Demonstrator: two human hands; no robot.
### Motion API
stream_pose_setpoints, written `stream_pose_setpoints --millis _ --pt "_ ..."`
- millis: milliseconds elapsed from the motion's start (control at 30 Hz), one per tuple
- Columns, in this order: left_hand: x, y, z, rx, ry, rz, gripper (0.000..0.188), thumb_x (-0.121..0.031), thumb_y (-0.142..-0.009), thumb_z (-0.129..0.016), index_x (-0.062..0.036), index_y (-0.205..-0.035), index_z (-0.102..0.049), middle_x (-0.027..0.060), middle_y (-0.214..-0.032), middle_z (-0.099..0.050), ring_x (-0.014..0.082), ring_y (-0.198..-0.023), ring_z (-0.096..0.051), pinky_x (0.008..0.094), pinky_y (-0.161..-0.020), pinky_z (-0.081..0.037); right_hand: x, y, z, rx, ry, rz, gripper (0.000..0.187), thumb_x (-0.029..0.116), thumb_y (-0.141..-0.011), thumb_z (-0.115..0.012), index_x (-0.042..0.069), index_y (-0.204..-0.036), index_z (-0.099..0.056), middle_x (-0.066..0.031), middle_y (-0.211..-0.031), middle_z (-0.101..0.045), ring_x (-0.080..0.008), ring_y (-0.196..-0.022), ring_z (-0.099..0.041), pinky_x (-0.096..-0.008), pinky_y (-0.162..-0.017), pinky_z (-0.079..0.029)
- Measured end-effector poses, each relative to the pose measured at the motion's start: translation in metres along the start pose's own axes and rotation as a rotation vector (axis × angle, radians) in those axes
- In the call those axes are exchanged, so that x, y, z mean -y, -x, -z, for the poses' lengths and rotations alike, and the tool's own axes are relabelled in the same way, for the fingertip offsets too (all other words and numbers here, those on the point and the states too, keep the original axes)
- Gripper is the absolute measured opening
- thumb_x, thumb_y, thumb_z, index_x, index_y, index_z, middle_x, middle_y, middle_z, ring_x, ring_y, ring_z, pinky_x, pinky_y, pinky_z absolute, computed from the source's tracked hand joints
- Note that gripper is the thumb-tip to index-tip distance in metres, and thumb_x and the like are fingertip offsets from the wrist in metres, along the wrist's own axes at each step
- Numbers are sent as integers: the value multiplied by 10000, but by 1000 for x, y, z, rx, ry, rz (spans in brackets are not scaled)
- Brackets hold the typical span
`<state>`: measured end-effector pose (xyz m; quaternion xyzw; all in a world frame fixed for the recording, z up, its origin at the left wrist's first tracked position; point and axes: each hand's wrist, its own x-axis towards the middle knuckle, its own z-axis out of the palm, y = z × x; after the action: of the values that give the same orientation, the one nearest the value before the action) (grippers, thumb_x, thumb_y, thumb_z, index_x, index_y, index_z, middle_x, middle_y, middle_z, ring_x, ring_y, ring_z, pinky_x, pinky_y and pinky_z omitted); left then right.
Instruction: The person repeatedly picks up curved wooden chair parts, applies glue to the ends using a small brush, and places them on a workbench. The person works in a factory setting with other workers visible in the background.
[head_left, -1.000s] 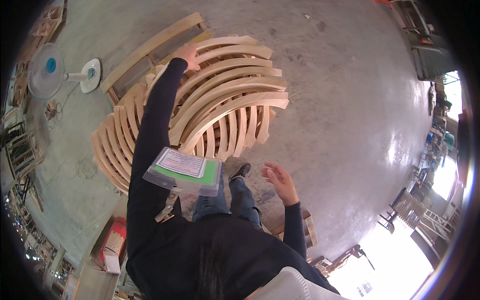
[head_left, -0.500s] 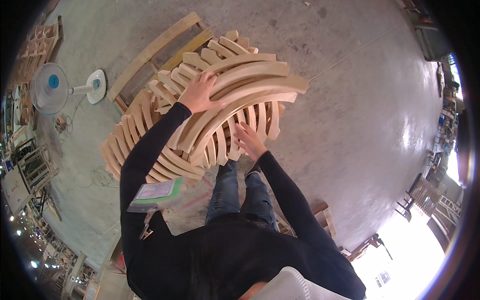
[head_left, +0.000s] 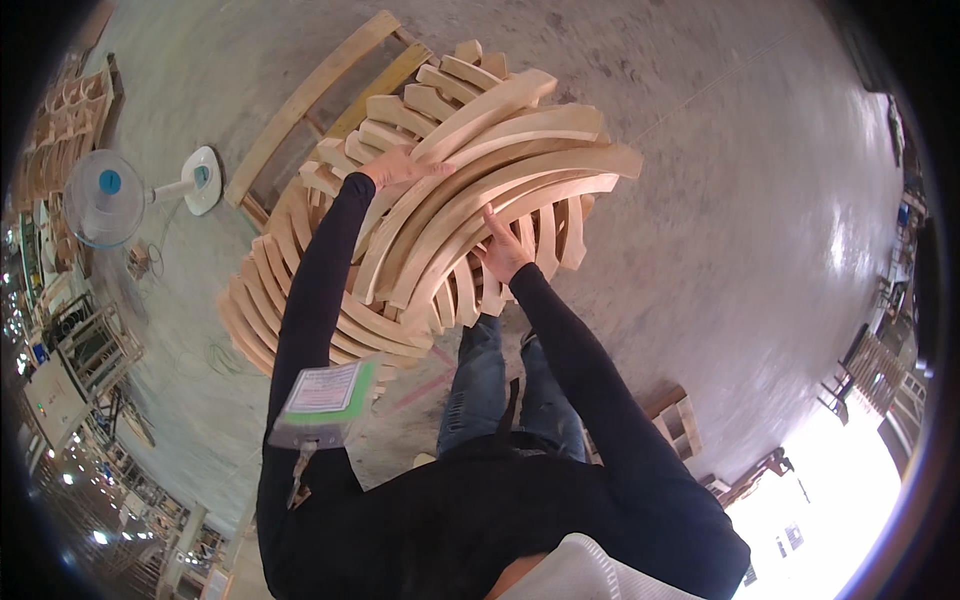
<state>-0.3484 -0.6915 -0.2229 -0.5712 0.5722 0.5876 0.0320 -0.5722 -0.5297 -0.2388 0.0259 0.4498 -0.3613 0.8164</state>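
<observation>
A stack of pale, curved wooden pieces [head_left: 530,170] lies in front of me, its top pieces set side by side in a bundle. At the bundle's far left edge my left hand [head_left: 393,168] grips a curved piece, some of its fingers hidden. My right hand [head_left: 507,252] holds the near edge, thumb up against the wood and fingers tucked below. Underneath, more curved wooden pieces [head_left: 265,290] lie in rows crossing other ways. A badge in a clear sleeve [head_left: 325,395] hangs by my left arm.
A wooden frame [head_left: 310,95] lies beyond the stack at the left. Past it is a white fan [head_left: 105,198] on the concrete floor [head_left: 720,250]. A wooden crate [head_left: 675,425] stands at the near right. More wooden parts [head_left: 65,140] stand at the far left.
My right hand has moved up from the lower pieces onto the bundle's near edge. My left hand has slid to its far edge, and the top pieces have shifted apart.
</observation>
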Motion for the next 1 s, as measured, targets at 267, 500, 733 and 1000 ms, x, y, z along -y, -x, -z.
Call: stream_pose_setpoints --millis 267,500,733,1000 --pt "-21 31 -27 323 439 14 867 -495 -743 -763 -33 -1399 -433 131 -1324 -537 215 -1215 -512 328 -1019 -401 -11 8 42 151 -73 -50 631 477 -931 -587 182 -1433 -343 1 -1418 -423 -203 -1314 -385 -430 -1104 -273" --pt "-43 41 -86 521 574 69 708 -401 -776 -758 -8 -1311 -511 101 -1209 -603 173 -1077 -591 300 -930 -464 -17 43 89 125 -178 32 698 530 -941 -510 172 -1484 -255 -14 -1511 -321 -226 -1373 -325 -475 -1113 -286" --pt "-120 67 -141 532 466 6 538 -347 -835 -702 14 -1220 -598 73 -1154 -641 147 -1017 -614 283 -892 -474 -5 118 100 -40 -109 231 736 634 -922 -438 100 -1426 -397 -85 -1444 -434 -235 -1321 -412 -436 -1099 -331" --pt "-175 95 -235 633 351 39 575 -301 -877 -651 35 -1310 -477 116 -1268 -554 207 -1127 -560 336 -972 -450 -29 228 139 12 -469 547 586 464 -942 -569 138 -1407 -426 -45 -1396 -499 -165 -1211 -526 -387 -1026 -431"
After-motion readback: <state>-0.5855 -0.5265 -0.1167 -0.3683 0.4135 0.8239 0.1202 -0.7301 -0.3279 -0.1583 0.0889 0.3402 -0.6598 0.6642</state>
